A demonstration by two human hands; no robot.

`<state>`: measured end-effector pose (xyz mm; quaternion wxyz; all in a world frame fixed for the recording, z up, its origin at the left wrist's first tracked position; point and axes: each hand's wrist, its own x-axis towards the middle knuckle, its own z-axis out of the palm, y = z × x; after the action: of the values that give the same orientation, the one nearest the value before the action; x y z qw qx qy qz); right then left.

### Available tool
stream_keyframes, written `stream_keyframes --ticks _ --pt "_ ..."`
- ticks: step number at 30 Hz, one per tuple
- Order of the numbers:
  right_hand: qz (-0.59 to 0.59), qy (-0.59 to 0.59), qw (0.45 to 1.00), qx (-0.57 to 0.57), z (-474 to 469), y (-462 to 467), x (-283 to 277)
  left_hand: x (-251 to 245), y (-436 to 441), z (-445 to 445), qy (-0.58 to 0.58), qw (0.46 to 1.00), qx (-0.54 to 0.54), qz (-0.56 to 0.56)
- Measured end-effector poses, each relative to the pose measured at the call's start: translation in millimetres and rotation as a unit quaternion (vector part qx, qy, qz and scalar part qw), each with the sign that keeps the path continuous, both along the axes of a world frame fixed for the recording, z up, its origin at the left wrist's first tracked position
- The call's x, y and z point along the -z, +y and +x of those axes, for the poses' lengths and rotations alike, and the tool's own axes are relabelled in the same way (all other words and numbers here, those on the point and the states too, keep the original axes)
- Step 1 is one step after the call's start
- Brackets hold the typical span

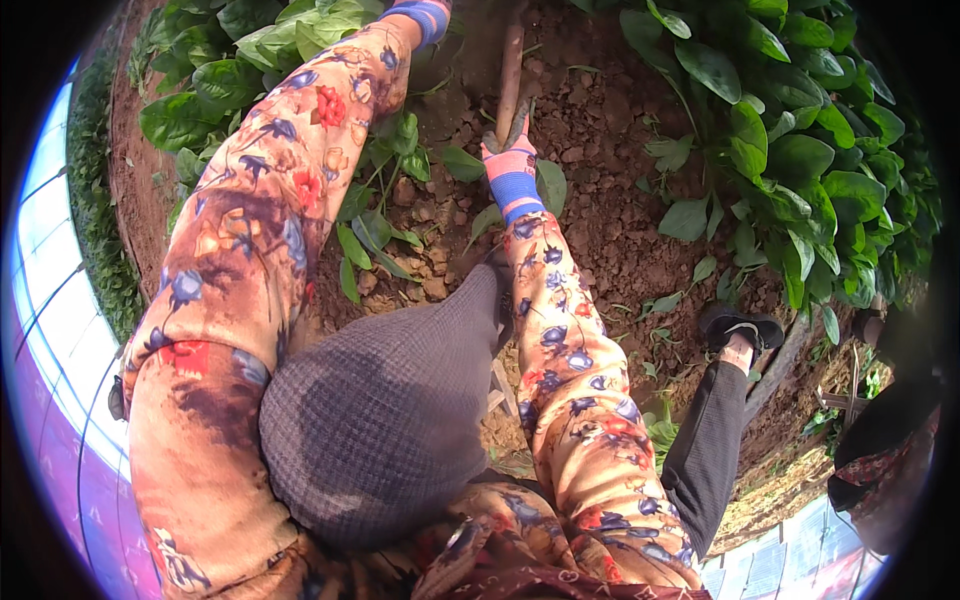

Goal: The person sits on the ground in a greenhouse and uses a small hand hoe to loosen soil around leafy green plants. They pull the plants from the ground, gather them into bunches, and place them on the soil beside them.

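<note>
My right hand (510, 146), in a pink and blue knit glove with dark-coated fingers, grips the lower end of a wooden tool handle (511, 67). The handle runs up past the top edge, so the tool's head is hidden. My left arm stretches up to the top edge, where only the blue and pink glove cuff (426, 16) shows; the left hand itself is out of view. Leafy green plants (300, 45) stand close by that cuff. Loose brown soil (592, 172) lies around my right hand, with a few low leaves beside the wrist.
Dense broad-leaved plants (802, 142) fill the right side. My bent knee in grey checked trousers (375, 420) sits between my arms. A dark trouser leg (705, 450) and black shoe (739, 328) are at right. Plastic sheeting (60, 300) curves along the left rim.
</note>
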<state>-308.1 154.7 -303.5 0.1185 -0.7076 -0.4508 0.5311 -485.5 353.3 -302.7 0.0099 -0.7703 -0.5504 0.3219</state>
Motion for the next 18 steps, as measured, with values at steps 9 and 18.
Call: stream_keyframes --ticks 9,18 --pt "0.003 0.03 0.999 0.013 11.1 -61.7 -1.2 -8.6 -9.8 7.8 -0.001 1.0 -0.002 -0.019" --pt "-0.027 -0.054 0.997 -0.054 25.1 -5.9 -6.6 -13.7 -1.3 16.4 -0.006 1.0 0.004 -0.024"
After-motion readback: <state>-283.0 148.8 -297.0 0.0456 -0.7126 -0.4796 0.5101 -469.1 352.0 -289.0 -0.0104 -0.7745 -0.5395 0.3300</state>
